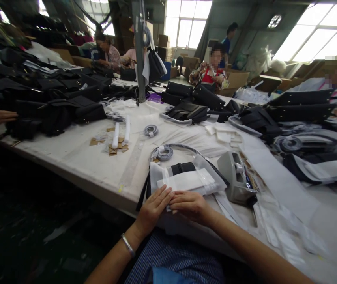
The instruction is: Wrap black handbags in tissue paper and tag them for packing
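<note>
One boxy, leather-like black bag (184,169), probably pliable, best held by its sides, lies under your left hand (154,205) and right hand (190,204), grip indiscernible.

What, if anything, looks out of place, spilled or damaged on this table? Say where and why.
Nothing looks plainly damaged or spilled. Small brown pieces lie scattered around two white rolls, left of the bag at the left hand and right hand; their jumbled angles look untidy beside the neat grey coil.
</note>
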Tool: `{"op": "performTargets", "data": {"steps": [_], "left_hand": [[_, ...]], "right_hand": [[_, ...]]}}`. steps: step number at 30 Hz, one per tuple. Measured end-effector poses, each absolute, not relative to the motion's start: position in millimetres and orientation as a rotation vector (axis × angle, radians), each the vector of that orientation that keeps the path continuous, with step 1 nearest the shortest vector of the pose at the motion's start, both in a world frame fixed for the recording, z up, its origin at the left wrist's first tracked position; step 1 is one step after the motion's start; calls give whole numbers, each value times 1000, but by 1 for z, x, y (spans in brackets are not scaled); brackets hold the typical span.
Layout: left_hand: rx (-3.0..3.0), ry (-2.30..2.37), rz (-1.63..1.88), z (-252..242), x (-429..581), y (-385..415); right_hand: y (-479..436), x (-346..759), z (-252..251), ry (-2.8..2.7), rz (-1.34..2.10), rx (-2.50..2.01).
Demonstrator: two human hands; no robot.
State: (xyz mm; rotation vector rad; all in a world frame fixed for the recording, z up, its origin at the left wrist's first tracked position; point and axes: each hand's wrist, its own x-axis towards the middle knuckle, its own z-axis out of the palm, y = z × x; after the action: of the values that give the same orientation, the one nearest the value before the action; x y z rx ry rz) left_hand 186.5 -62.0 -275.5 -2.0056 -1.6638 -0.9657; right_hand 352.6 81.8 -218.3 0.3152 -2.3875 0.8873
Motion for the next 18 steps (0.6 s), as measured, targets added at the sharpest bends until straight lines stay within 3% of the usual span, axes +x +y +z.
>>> {"op": "performTargets", "data": {"steps": [4,10,18], "left_hand": [[-2094,-1613,-871,-275,166,-58],[-2230,-1501,-782,-266,131,-53],[-2175,-1471,-853,-277,131,-51]], "right_hand": [[99,348,-186,-2512,923,108],[158,284,-182,-2892,427,-561],[162,235,-207,-3001,501,-620]]}}
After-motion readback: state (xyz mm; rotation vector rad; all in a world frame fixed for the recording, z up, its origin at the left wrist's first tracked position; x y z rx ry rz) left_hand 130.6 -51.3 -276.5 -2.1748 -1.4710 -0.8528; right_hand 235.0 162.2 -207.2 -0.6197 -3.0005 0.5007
